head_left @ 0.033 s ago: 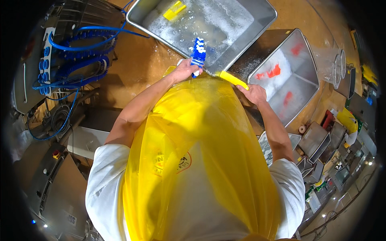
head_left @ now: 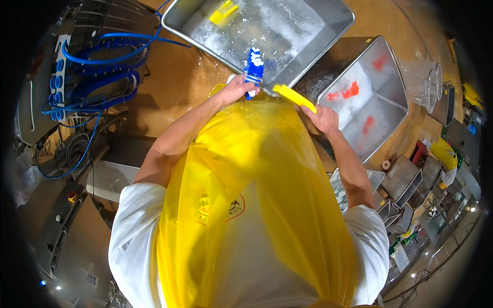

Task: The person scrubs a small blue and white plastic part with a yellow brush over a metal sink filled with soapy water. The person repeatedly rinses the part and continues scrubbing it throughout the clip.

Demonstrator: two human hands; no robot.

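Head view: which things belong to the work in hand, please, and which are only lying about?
Belonging, it seems:
blue-and-white elongated piece, in the grip of the left hand
long yellow plastic-looking tool, in the grip of the right hand
grey metal tub of foamy water

Lying about, apparently:
coiled blue hoses
clear plastic container
small tan roll

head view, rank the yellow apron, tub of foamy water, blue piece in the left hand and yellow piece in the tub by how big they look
Yellow apron
Tub of foamy water, cut off by the top edge
Blue piece
Yellow piece
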